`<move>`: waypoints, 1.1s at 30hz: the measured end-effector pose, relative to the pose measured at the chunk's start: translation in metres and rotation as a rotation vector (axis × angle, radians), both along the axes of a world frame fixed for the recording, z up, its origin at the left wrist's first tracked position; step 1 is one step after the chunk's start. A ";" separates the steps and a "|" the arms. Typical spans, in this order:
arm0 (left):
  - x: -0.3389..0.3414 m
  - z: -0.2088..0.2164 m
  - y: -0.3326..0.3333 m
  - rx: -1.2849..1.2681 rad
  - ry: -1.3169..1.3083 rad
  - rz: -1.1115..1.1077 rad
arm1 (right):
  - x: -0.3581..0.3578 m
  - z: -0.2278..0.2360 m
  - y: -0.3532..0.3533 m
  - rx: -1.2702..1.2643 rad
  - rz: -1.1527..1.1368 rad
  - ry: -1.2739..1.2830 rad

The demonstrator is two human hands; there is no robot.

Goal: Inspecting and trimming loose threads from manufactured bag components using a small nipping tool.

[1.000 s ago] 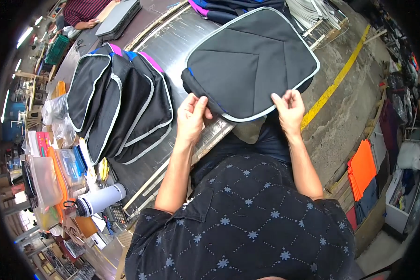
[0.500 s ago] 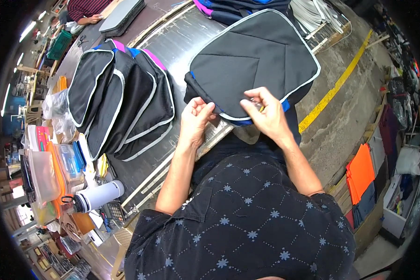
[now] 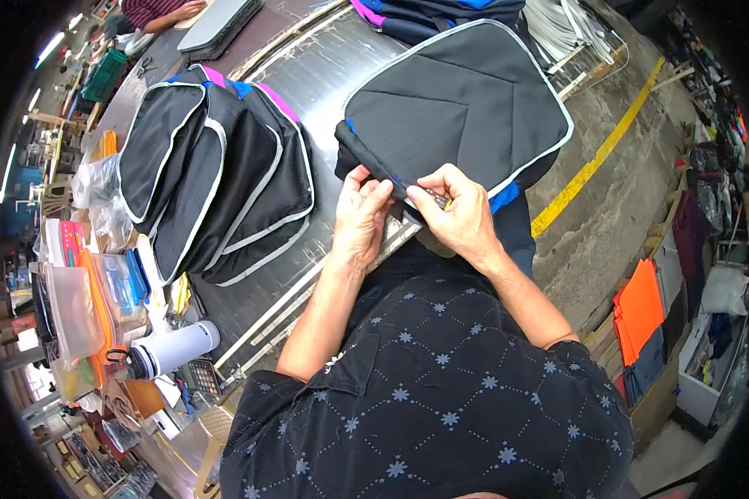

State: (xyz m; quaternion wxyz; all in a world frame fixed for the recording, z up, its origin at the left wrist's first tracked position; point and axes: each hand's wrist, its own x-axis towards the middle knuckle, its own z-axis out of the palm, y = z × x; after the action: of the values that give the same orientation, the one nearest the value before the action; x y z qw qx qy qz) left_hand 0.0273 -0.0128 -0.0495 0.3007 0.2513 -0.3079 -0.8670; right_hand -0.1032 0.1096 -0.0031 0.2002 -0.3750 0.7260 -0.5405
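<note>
A black fabric bag (image 3: 453, 104) with light grey edging and some blue fabric lies across the near edge of the table, its stitched panel facing up. My left hand (image 3: 360, 220) pinches the bag's near edge at its left corner, thumb against fingers. Close beside it, my right hand (image 3: 464, 218) is closed around a small dark tool (image 3: 438, 199) with a yellowish part, held against the edging. Most of that tool is hidden by the fingers, so its kind does not show. To the left stand several similar black bags (image 3: 245, 166) with grey edging and pink and blue parts.
At left are a white bottle (image 3: 175, 349), a calculator (image 3: 203, 377) and plastic containers (image 3: 75, 308). Another blue and pink bag (image 3: 424, 21) lies at the far side. A co-worker's hand (image 3: 190, 10) is near stacked grey panels (image 3: 216, 29). Orange sheets (image 3: 638, 312) hang at right.
My right hand has moved left and down to the bag's edge, beside my left hand. The bag has shifted slightly right. The co-worker's hand has moved a little up and right.
</note>
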 end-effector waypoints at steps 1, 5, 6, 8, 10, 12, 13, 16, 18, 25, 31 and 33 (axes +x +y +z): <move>0.000 0.001 0.001 -0.023 -0.022 0.009 | 0.000 0.000 0.001 0.021 -0.003 0.004; 0.005 -0.001 0.000 -0.113 -0.080 -0.014 | 0.002 0.010 0.001 0.042 -0.004 0.055; 0.004 0.002 0.001 -0.129 -0.088 -0.006 | 0.002 0.010 0.001 0.018 -0.009 0.103; 0.002 0.004 0.003 -0.144 -0.098 0.001 | 0.002 0.010 0.001 -0.006 -0.016 0.150; 0.001 0.006 0.005 -0.157 -0.090 0.016 | 0.001 0.011 0.001 -0.007 -0.016 0.231; 0.001 0.006 0.005 -0.145 -0.092 0.016 | 0.002 0.021 0.005 0.031 -0.017 0.202; 0.002 0.006 0.005 -0.133 -0.094 0.015 | 0.003 0.023 0.006 0.069 -0.018 0.174; 0.000 0.010 0.008 -0.147 -0.120 0.004 | 0.002 0.017 0.005 0.039 -0.027 0.195; 0.000 0.006 0.008 -0.146 -0.126 0.009 | 0.002 0.016 0.004 0.038 -0.022 0.216; -0.001 0.003 0.011 -0.121 -0.083 0.012 | 0.001 0.014 0.005 0.050 -0.031 0.129; 0.001 0.004 0.011 -0.121 -0.119 0.006 | 0.004 0.011 0.007 0.012 -0.040 0.138; -0.001 0.001 0.011 -0.125 -0.102 0.023 | 0.004 0.010 0.005 0.023 -0.036 0.141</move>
State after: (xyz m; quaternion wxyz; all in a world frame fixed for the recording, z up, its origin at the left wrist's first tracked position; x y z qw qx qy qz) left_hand 0.0265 -0.0017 -0.0481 0.3095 0.2793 -0.3736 -0.8286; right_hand -0.0992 0.1151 0.0066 0.1429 -0.3968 0.7511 -0.5079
